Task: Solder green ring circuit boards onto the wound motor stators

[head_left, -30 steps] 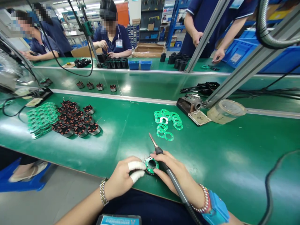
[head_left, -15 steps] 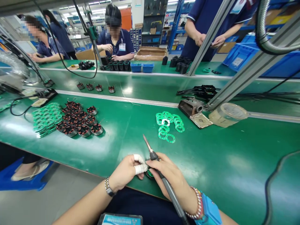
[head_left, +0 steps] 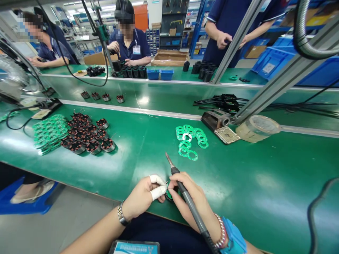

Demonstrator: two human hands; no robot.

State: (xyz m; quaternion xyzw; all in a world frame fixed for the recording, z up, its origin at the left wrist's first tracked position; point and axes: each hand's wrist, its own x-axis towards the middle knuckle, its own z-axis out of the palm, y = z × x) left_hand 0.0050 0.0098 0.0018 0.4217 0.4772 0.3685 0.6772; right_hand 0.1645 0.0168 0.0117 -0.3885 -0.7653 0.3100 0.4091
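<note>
My left hand (head_left: 140, 194), with white tape on thumb and forefinger, pinches the edge of a small motor stator with a green ring board (head_left: 168, 194) near the table's front edge. Fingers hide most of that part. A soldering iron (head_left: 191, 208) lies through my right hand (head_left: 200, 199), its bare tip pointing up and away, clear of the work. The thumb and forefinger of this hand also meet at the ring board; whether they pinch a wire there I cannot tell. Beyond my hands lie loose green ring boards (head_left: 192, 155), one showing a white face.
Copper-wound stators (head_left: 87, 137) and stacked green boards (head_left: 50, 134) occupy the left. At the right back stand a soldering-iron holder (head_left: 215, 120), a sponge tray (head_left: 227, 135) and a translucent tub (head_left: 256, 128). A cable (head_left: 314, 215) hangs at right. Co-workers sit and stand across the bench.
The soldering iron has shifted slightly right and its tip a little down. My right fingertips have moved up a little, and more of the green ring board shows. The view has turned slightly.
</note>
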